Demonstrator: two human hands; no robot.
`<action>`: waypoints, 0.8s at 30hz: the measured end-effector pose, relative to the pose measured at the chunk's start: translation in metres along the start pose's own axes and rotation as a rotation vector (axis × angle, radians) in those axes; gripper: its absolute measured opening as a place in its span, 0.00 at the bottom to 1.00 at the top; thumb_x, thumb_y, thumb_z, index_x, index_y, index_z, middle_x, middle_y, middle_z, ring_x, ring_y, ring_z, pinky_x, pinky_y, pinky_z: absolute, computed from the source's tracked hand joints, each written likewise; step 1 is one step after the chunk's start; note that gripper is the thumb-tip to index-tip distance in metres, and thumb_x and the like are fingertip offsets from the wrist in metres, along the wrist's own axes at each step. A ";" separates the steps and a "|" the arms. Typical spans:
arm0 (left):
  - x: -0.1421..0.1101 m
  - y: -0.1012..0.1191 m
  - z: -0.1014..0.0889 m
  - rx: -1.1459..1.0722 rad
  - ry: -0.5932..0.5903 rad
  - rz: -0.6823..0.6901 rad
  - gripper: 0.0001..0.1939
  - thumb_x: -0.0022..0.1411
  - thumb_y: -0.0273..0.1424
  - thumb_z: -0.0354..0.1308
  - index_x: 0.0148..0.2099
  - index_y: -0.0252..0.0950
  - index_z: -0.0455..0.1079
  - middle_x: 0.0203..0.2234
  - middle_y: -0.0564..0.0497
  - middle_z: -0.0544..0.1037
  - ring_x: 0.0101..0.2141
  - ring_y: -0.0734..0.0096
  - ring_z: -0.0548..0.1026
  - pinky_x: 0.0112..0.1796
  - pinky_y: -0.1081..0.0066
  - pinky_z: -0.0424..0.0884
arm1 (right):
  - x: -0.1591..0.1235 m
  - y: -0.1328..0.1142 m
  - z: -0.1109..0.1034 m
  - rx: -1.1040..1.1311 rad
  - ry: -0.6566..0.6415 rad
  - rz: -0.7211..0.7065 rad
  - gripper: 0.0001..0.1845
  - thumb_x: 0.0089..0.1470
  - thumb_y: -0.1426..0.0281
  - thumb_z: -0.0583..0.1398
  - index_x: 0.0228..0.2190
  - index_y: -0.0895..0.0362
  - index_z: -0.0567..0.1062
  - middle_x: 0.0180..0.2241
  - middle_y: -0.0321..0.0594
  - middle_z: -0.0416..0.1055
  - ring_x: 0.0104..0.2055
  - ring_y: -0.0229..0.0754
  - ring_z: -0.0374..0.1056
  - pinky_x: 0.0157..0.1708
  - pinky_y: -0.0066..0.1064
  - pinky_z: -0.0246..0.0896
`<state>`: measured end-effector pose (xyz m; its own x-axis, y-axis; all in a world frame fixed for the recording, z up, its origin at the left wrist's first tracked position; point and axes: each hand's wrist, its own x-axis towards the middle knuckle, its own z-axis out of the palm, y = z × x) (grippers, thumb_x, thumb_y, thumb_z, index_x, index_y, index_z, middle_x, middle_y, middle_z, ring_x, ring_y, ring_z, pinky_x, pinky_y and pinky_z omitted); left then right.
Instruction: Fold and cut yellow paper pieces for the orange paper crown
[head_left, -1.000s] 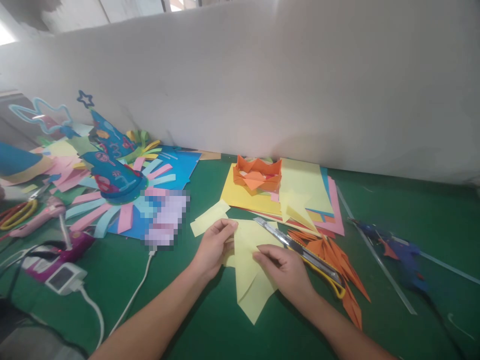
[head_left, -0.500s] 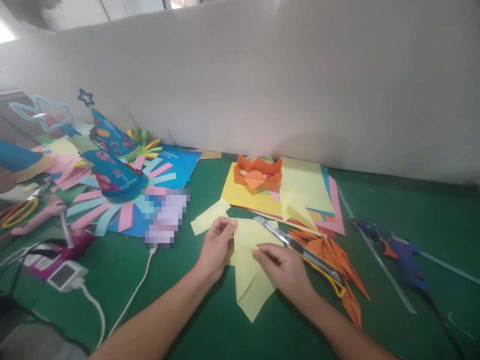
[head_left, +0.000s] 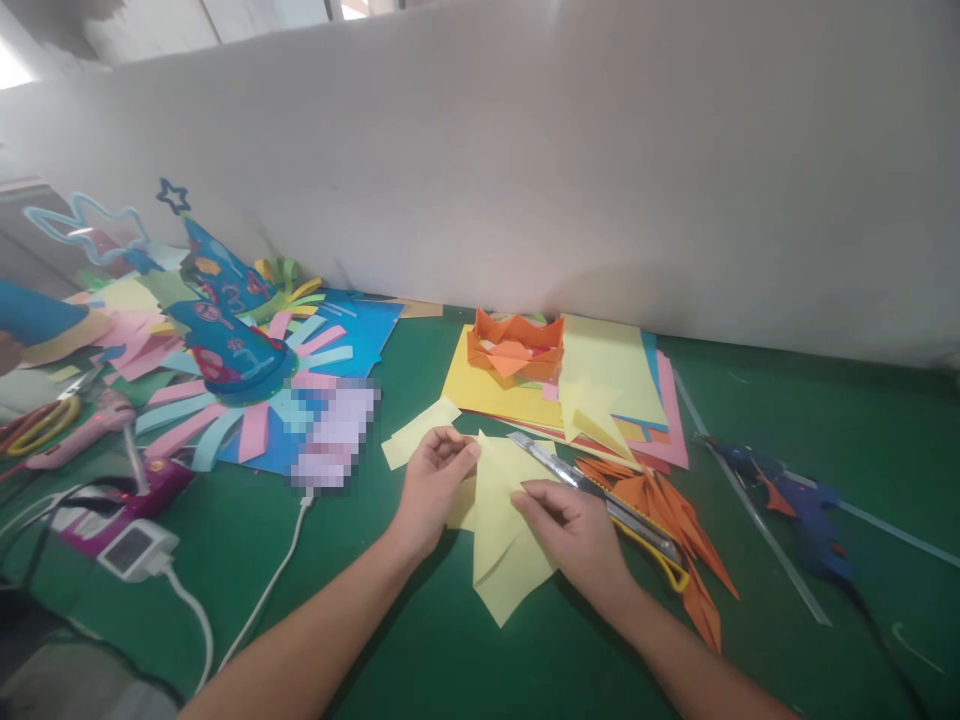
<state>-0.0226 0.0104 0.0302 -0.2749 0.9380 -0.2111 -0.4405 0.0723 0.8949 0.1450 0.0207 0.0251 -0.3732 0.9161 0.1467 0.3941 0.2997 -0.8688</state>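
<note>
A pale yellow sheet of paper, partly folded, is held between my hands over the green table. My left hand pinches its upper left edge between thumb and fingers. On the right side, my right hand grips the same paper with thumb and forefinger. A box cutter with a yellow handle lies just beyond my right hand, its blade pointing to the upper left. Folded orange paper pieces lie beside it. Small pale yellow paper pieces rest past my left hand.
An orange paper crown sits on stacked coloured sheets. At right are a blue glue gun and a clear stick. Decorated party hats, scissors, a pink glue gun and cables crowd the left, near another person's sleeve.
The folded paper has shifted and tilted slightly between my hands, its lower point rising a little. My left fingers have moved slightly along the top edge.
</note>
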 end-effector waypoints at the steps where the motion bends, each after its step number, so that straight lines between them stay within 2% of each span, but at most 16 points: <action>1: 0.000 0.000 0.000 -0.006 0.001 -0.006 0.16 0.46 0.33 0.68 0.31 0.36 0.62 0.28 0.56 0.72 0.28 0.80 0.69 0.33 0.77 0.66 | 0.000 0.000 0.000 -0.004 -0.001 -0.003 0.18 0.55 0.60 0.55 0.19 0.57 0.68 0.18 0.33 0.60 0.22 0.36 0.57 0.22 0.24 0.54; 8: -0.002 -0.001 0.002 0.039 0.016 0.062 0.14 0.49 0.32 0.65 0.31 0.37 0.61 0.30 0.55 0.71 0.31 0.79 0.69 0.34 0.78 0.65 | -0.001 -0.001 0.001 -0.022 0.001 -0.024 0.19 0.56 0.60 0.54 0.19 0.57 0.68 0.18 0.33 0.60 0.22 0.35 0.57 0.23 0.24 0.55; 13: -0.003 0.002 0.003 0.116 -0.024 0.073 0.13 0.49 0.34 0.65 0.33 0.37 0.64 0.28 0.55 0.71 0.29 0.77 0.69 0.33 0.76 0.65 | -0.002 0.002 0.001 -0.021 0.018 -0.020 0.19 0.56 0.59 0.54 0.20 0.57 0.69 0.18 0.33 0.61 0.22 0.36 0.58 0.23 0.24 0.56; 15: -0.003 0.002 0.003 0.136 -0.023 0.074 0.14 0.48 0.34 0.65 0.31 0.37 0.62 0.26 0.56 0.70 0.28 0.77 0.68 0.32 0.76 0.65 | -0.002 0.002 0.001 -0.024 0.023 -0.025 0.19 0.56 0.59 0.54 0.20 0.57 0.69 0.18 0.33 0.61 0.22 0.36 0.58 0.23 0.24 0.55; 20: -0.003 0.002 0.004 0.188 0.010 0.172 0.15 0.49 0.32 0.64 0.29 0.37 0.57 0.22 0.59 0.65 0.24 0.79 0.65 0.29 0.77 0.62 | -0.001 0.001 0.001 -0.030 0.012 -0.041 0.19 0.56 0.60 0.54 0.18 0.57 0.68 0.17 0.32 0.59 0.21 0.35 0.56 0.22 0.24 0.53; 24: -0.003 -0.001 0.003 0.203 -0.046 0.134 0.14 0.51 0.33 0.63 0.33 0.38 0.60 0.25 0.58 0.65 0.26 0.77 0.66 0.30 0.76 0.63 | -0.001 0.002 0.000 -0.023 0.039 -0.034 0.18 0.56 0.61 0.55 0.20 0.57 0.69 0.18 0.32 0.60 0.21 0.35 0.56 0.22 0.24 0.53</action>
<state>-0.0189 0.0081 0.0311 -0.2778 0.9580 -0.0712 -0.2211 0.0084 0.9752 0.1457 0.0203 0.0232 -0.3538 0.9148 0.1948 0.4014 0.3366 -0.8518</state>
